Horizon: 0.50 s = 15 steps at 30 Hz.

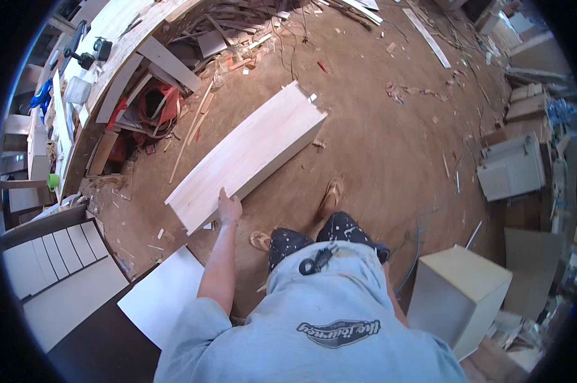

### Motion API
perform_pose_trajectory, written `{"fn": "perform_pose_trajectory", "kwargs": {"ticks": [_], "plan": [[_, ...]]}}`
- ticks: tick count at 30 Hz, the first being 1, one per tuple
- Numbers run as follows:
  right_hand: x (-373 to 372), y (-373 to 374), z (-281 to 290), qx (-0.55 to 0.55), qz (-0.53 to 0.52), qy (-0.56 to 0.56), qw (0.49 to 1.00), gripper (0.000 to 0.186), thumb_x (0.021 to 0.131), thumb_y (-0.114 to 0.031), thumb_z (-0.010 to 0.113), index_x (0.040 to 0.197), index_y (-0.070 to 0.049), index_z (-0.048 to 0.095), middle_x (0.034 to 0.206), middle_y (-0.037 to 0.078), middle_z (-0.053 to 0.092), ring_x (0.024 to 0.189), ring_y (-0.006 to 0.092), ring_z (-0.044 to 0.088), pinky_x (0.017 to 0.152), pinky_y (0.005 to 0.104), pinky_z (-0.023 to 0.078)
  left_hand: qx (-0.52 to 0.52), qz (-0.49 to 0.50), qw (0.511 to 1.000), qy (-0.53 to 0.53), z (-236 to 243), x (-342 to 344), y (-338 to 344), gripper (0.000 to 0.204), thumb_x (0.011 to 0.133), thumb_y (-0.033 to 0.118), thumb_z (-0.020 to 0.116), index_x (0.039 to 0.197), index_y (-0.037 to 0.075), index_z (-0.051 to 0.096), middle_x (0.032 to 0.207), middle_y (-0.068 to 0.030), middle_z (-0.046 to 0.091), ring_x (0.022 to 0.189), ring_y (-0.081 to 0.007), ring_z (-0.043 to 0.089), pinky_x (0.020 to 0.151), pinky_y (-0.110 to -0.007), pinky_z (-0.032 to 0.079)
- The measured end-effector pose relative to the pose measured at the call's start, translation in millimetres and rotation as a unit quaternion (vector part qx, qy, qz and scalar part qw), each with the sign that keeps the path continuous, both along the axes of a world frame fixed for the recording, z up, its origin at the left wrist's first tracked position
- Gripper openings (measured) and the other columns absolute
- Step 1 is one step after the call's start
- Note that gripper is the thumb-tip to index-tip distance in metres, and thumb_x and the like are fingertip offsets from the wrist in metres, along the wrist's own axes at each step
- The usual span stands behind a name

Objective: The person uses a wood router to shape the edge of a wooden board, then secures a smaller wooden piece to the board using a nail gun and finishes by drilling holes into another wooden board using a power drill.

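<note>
The long pale wooden box (pixel 250 153) appears to rest on the floor (pixel 377 150) beside the worktop (pixel 151 30), its near end touched by the left hand (pixel 229 207), seemingly for steadiness, grip undetermined; the right hand, hidden, cannot be assessed.

From your head, the left camera looks steeply down through a wide fisheye lens: your shirt (pixel 301 290) sits close below, your left hand (pixel 229 209) farther forward, the floor (pixel 371 153) beyond, and the counter (pixel 125 45) curves along the upper-left rim.
</note>
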State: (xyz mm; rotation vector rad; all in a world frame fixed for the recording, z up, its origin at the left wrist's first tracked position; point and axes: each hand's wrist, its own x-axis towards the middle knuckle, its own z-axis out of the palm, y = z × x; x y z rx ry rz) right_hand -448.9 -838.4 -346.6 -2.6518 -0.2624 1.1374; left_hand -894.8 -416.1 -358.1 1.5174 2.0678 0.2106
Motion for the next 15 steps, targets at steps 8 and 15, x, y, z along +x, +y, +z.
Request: {"fn": "perform_pose_trajectory", "kwargs": {"ticks": [8,15], "plan": [[209,44,20,0.012,0.020,-0.021,1.000,0.033,0.075,-0.019,0.066,0.100,0.002,0.070,0.086,0.015,0.072,0.080,0.0250,0.069,0.072,0.0406,0.052,-0.126,-0.330,0.934,0.049,5,242,130,0.054,0.086,0.038,0.061,0.126,0.001,0.063,0.133,-0.0216,0.059,0.134,-0.0387,0.045,0.113,-0.039,0.035],[325,216,14,0.064,-0.014,0.060,0.996,0.015,0.073,-0.011,0.066,0.084,-0.001,0.065,0.074,0.008,0.066,0.063,0.0199,0.062,0.060,0.0364,0.049,0.010,-0.118,0.987,-0.105,-5,324,186,0.060,0.090,0.033,0.060,0.140,0.001,0.049,0.140,-0.0253,0.052,0.130,-0.0364,0.050,0.113,-0.039,0.036]]}}
